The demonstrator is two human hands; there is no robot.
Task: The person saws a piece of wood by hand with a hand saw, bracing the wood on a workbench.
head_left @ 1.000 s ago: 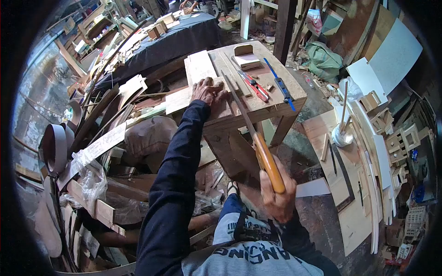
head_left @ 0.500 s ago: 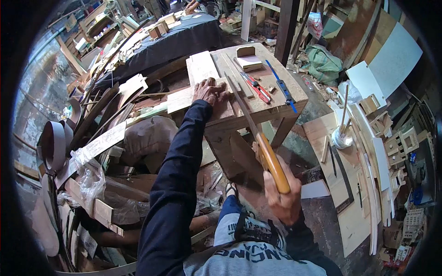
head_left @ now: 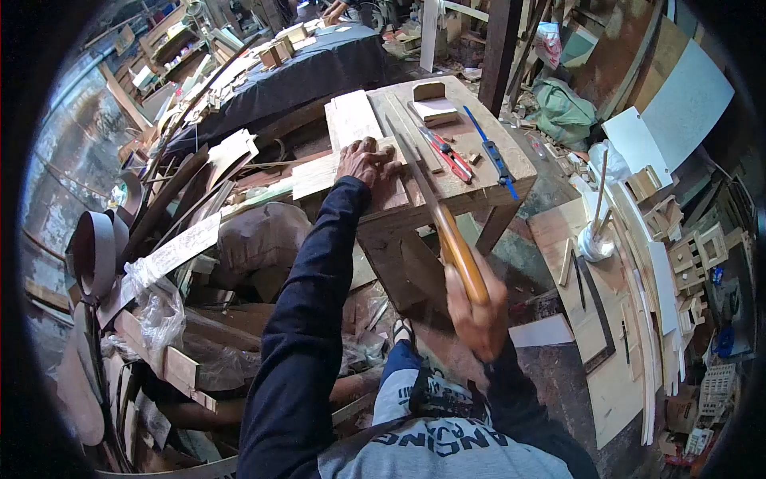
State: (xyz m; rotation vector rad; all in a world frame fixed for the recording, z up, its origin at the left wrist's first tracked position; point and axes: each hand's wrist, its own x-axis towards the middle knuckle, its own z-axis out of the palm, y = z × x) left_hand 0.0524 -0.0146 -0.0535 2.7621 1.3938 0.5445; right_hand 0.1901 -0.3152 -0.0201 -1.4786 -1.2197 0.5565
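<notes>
- Pale wooden plank [head_left: 319, 172] overhangs the left side of the rough wooden workbench [head_left: 495, 180]. Your left hand [head_left: 365, 162] presses it down, fingers spread flat.
- Your right hand [head_left: 477, 319] is wrapped tight around the orange-handled handsaw [head_left: 437, 214], blade at the plank. You seem to be mid-cut.
- The next stroke calls for a firm hold-down and a straight blade.
- Count: one plank under your hand, one saw, one red-handled tool [head_left: 447, 156], one blue-handled tool [head_left: 491, 152].

My right hand [head_left: 479, 315] closes over the butt of the saw [head_left: 431, 203], hiding its handle end. My left hand [head_left: 365, 164] covers the board [head_left: 319, 172] where it meets the tabletop [head_left: 467, 100]. On the tabletop, the small bits [head_left: 473, 157] beside the red pliers [head_left: 448, 156] are too tiny to name. Beyond the tabletop's far end, another person's hand [head_left: 335, 9] is cut off by the top edge.
</notes>
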